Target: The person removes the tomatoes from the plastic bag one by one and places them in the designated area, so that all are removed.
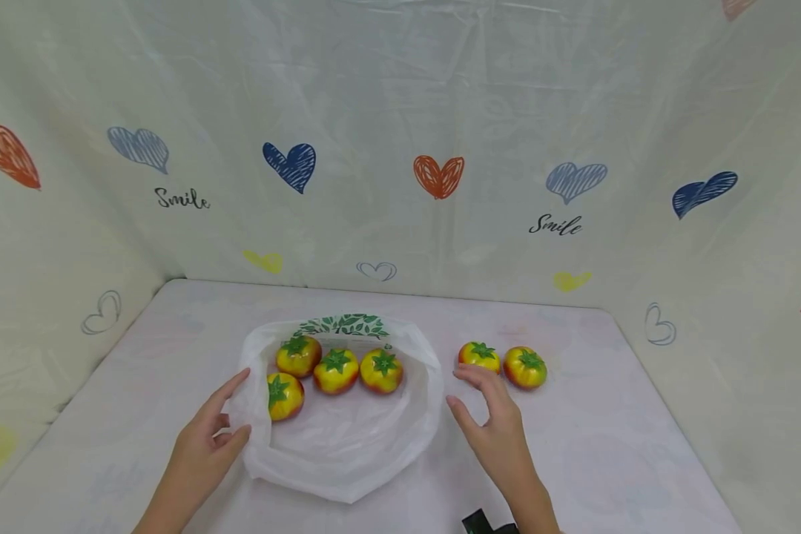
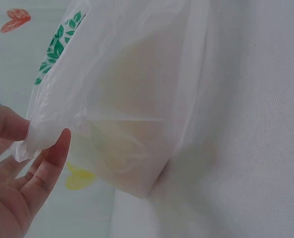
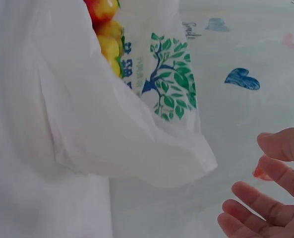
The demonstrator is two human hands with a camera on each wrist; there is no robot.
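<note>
A white plastic bag (image 1: 347, 486) with a green leaf print lies on the table, its mouth spread wide. Several glossy yellow-and-red tomatoes (image 1: 336, 371) with green star-shaped tops sit inside, towards its back and left. At the bag's left rim is my left hand (image 1: 207, 437), thumb and forefinger apart; in the left wrist view the rim lies between them. My right hand (image 1: 497, 430) is right of the bag, its fingers parted and holding nothing. Just beyond its fingertips are two more tomatoes, one (image 1: 479, 354) partly hidden by the hand and another (image 1: 525, 368) beside it.
The table (image 1: 614, 445) has a pale cloth. Behind and at both sides hangs a white curtain (image 1: 374, 89) printed with hearts and "Smile". A black object (image 1: 478, 522) shows near my right wrist at the bottom edge.
</note>
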